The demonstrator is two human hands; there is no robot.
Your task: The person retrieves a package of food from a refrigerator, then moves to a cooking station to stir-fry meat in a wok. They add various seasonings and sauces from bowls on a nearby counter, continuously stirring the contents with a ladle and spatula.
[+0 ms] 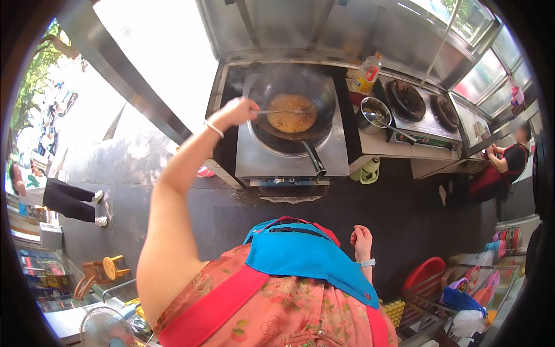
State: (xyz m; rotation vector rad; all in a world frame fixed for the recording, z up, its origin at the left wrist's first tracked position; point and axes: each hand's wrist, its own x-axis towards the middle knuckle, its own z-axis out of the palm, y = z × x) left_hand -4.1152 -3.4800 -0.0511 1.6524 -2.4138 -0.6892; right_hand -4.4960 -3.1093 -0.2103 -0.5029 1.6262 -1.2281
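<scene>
My left hand (239,111), a pale bangle at its wrist, grips the handle of a metal cooking utensil (271,112). The utensil's far end dips into orange-brown liquid (289,123) inside a dark wok (323,93), so its shape cannot be made out. Steam rises above the wok, which sits on a steel gas stove (256,160) with its black handle (313,158) pointing towards me. Beside my apron (299,251), my right hand (362,238) hangs low with fingers curled and nothing visible in it, away from the stove.
Right of the wok stand an oil bottle (367,73), a steel pot (375,113) with a ladle (396,131) in it, and a two-burner stove (425,126). One person (505,165) stands far right, another (65,197) far left. A fan (106,327) and a stool (115,267) are behind left.
</scene>
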